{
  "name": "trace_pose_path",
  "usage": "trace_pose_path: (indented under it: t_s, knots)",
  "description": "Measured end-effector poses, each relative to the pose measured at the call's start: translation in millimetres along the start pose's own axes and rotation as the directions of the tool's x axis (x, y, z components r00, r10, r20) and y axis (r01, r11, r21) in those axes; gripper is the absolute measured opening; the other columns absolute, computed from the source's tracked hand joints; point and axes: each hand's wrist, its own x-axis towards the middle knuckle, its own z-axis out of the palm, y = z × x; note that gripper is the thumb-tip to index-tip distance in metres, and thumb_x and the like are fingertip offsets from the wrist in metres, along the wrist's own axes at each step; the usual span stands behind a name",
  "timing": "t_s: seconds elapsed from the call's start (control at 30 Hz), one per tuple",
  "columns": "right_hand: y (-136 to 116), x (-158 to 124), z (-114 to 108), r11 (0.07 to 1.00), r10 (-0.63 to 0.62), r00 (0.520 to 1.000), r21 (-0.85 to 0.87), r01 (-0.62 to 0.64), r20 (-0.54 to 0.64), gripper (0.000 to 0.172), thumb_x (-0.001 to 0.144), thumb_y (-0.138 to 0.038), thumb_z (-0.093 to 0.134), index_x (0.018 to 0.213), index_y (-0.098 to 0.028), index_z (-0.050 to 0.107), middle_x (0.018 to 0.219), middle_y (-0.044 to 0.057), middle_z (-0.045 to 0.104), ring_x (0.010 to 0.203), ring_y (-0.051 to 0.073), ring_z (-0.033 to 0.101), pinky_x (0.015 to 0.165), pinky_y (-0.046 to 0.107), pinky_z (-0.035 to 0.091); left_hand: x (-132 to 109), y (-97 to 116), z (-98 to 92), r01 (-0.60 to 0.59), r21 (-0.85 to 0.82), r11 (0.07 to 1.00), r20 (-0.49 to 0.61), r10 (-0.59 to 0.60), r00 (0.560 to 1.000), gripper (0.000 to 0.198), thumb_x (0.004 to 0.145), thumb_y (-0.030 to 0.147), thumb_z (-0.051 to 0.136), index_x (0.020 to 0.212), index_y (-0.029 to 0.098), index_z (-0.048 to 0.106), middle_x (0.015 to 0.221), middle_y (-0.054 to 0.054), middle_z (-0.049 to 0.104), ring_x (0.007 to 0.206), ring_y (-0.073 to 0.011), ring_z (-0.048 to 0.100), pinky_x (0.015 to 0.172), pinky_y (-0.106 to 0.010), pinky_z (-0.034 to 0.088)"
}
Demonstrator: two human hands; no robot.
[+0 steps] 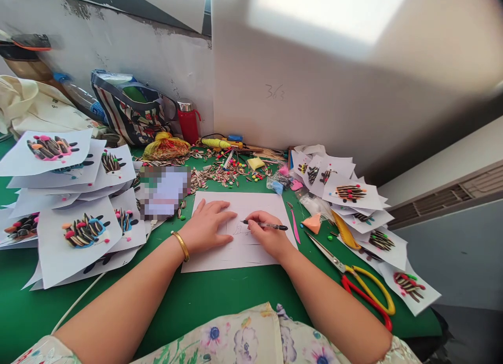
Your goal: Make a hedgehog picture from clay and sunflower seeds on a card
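A white sheet of paper (pixel 208 262) lies on the green table in front of me. My left hand (pixel 208 225) rests flat on its left half, fingers spread. In my right hand (pixel 269 235) is a black pen (pixel 275 226), its tip at the middle of the sheet, where a few thin drawn lines show. To the right of the sheet lie a pink modelling tool (pixel 295 225) and a lump of orange clay (pixel 312 223). Scissors (pixel 349 272) with red and yellow handles lie beside my right forearm, blades apart.
Stacks of paper cards with seed-and-clay hedgehogs stand left (pixel 80 259) and right (pixel 383 243). Sunflower seeds (pixel 216 173) and coloured bits are strewn behind the sheet. A blurred phone (pixel 165 192) with a white cable (pixel 98 277), a red bottle (pixel 188 123) and a striped bag (pixel 131 110) are at left.
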Motion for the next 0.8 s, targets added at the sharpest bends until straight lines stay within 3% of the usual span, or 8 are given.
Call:
trace_pose_path:
  t_s: [0.57, 0.8]
  knots:
    - [2.3, 0.6, 7.2, 0.990, -0.035, 0.999, -0.135, 0.038, 0.021, 0.016, 0.084, -0.027, 0.054, 0.087, -0.023, 0.069, 0.086, 0.001, 0.071, 0.078, 0.017, 0.062, 0.072, 0.029, 0.047, -0.2, 0.0, 0.6, 0.000, 0.013, 1.000, 0.003, 0.000, 1.000, 0.061, 0.074, 0.051, 0.068, 0.131, 0.034, 0.057, 0.146, -0.009, 0.044, 0.137, -0.0327, 0.036, 0.115, -0.063, 0.010]
    - [0.8, 1.5, 5.1, 0.994, -0.029, 1.000, -0.110, 0.029, 0.004, 0.016, 0.083, -0.027, 0.054, 0.086, -0.022, 0.069, 0.085, 0.001, 0.071, 0.078, 0.016, 0.062, 0.071, 0.028, 0.047, 0.1, 0.5, -0.1, 0.001, 0.021, 1.000, 0.003, -0.001, 1.000, 0.061, 0.074, 0.050, 0.069, 0.131, 0.033, 0.057, 0.146, -0.009, 0.044, 0.136, -0.0323, 0.037, 0.116, -0.062, 0.010]
